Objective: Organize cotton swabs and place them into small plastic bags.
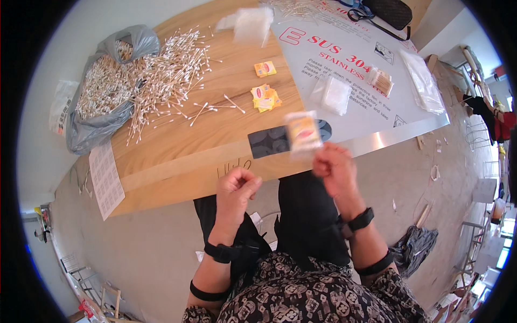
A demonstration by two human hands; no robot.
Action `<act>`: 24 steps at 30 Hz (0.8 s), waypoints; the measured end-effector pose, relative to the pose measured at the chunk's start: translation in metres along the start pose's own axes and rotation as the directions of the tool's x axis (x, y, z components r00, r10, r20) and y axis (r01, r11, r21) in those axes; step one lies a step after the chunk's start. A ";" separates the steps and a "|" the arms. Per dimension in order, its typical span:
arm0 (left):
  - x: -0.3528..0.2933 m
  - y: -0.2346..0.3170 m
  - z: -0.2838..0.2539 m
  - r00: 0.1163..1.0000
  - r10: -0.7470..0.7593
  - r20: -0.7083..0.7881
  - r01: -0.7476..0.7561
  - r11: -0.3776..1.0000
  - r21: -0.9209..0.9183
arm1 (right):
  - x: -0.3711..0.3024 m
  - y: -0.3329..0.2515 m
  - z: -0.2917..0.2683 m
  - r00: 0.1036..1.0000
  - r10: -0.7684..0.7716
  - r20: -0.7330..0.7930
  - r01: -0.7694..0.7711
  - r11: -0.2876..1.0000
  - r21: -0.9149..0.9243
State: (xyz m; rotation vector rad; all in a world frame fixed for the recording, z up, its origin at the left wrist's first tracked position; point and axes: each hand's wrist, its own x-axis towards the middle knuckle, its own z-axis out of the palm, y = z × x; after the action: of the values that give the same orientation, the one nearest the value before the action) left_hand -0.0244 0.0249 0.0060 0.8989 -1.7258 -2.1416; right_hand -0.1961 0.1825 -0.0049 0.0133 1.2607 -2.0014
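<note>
My right hand [335, 169] is closed, with its fingertips at the lower corner of a small clear plastic packet [303, 132] with a yellow-orange card in it. The packet is blurred and hangs over a dark patterned strip at the table's near edge. My left hand [237, 189] is curled, thumb against fingers, over the same edge; nothing shows in it. Beyond them lie a pile of yellow-orange cards [265, 99] and a smaller stack of cards [265, 69]. Loose cotton swabs [172, 70] spread out of a grey plastic bag [99, 129] at the left.
Right of the wooden tabletop [226, 121], a film-covered metal sheet [371, 126] carries a stack of clear bags [336, 96], a packed bundle of swabs [382, 82] and a long plastic bag [421, 81]. Scissors [360, 14] and a black case [391, 13] lie far right. A printed sheet [106, 180] overhangs the left edge.
</note>
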 end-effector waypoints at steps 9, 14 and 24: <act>0.014 -0.020 -0.012 0.995 -0.019 -0.096 0.031 0.992 0.124 | 0.086 -0.072 -0.092 0.888 -0.172 -0.426 0.215 0.975 0.055; 0.021 -0.014 -0.006 0.994 -0.005 -0.111 0.019 0.992 0.124 | 0.102 -0.053 -0.107 0.885 -0.051 -0.462 0.060 0.998 0.006; 0.063 -0.023 -0.026 0.938 0.305 -0.165 -0.184 0.840 0.510 | 0.128 -0.025 -0.015 0.732 -0.663 0.155 0.377 0.205 -0.903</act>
State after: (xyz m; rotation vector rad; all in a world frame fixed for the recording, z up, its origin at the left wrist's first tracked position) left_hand -0.0539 -0.0237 -0.0383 0.9389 -2.1537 -1.3843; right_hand -0.3080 0.1246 -0.0426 -0.8360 2.7279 -1.5001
